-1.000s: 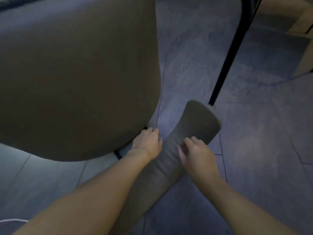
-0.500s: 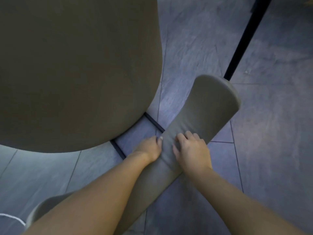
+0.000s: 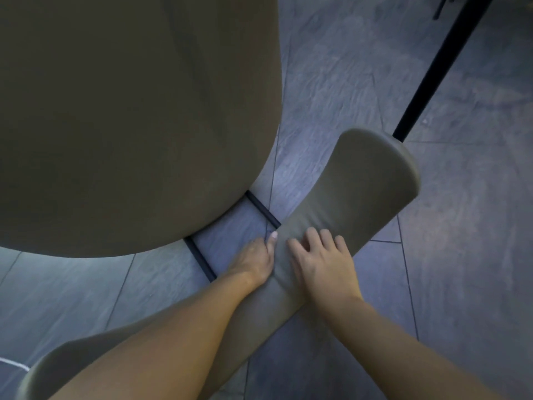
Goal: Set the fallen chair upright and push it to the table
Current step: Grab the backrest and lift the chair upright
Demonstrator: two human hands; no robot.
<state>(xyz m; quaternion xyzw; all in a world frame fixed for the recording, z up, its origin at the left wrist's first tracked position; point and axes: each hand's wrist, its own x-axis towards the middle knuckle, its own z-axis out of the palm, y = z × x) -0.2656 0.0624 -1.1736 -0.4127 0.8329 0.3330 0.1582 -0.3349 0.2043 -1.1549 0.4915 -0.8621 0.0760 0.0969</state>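
The chair's padded grey-brown backrest [image 3: 357, 192] runs diagonally from lower left to centre right, seen from above. Its wide seat [image 3: 129, 116] fills the upper left. A black metal chair frame bar [image 3: 262, 210] shows on the floor between seat and backrest. My left hand [image 3: 255, 262] grips the backrest's left edge, thumb on top. My right hand [image 3: 323, 262] presses over the top of the backrest, fingers curled onto it.
A black slanted table leg [image 3: 432, 70] comes down to the floor just behind the backrest's far end. Grey stone-look floor tiles [image 3: 461, 255] spread to the right and below. A thin white cord [image 3: 11, 363] lies at the lower left edge.
The backrest has risen closer to the camera and looks larger. The black chair frame on the floor has come into view. Both hands keep their hold on the backrest.
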